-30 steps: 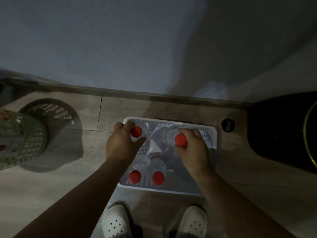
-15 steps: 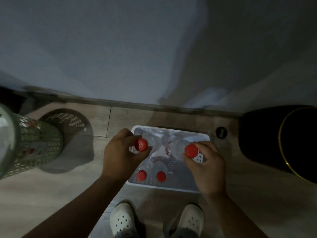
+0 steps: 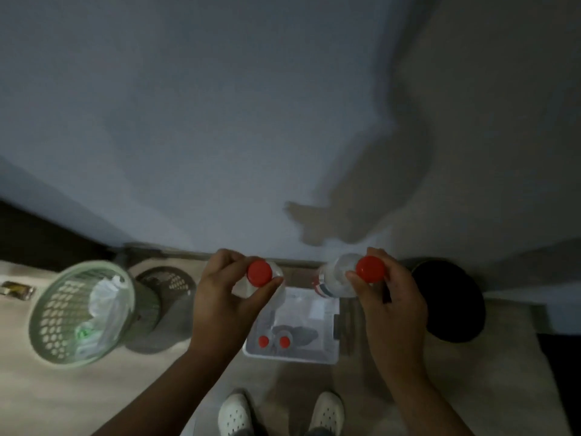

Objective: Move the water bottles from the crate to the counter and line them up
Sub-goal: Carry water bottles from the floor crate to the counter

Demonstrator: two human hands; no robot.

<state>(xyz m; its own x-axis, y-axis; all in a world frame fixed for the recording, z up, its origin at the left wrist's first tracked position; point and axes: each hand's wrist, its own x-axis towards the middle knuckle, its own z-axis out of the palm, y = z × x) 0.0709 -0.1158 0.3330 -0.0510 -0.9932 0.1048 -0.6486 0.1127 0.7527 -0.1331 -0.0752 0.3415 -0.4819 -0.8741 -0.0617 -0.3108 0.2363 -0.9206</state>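
A white plastic crate sits on the floor in front of my feet. Two clear water bottles with red caps stand in its near left corner. My left hand grips the neck of a red-capped bottle held well above the crate. My right hand grips the neck of another red-capped bottle, also lifted clear and off to the crate's right. The counter is not in view.
A green perforated bin with crumpled rubbish stands on the floor at left. A round black bin stands at right against the grey wall. My white shoes are just behind the crate.
Both hands have risen out of the crate, each carrying a bottle by its neck. The view has lifted away from the floor, and the crate looks smaller.
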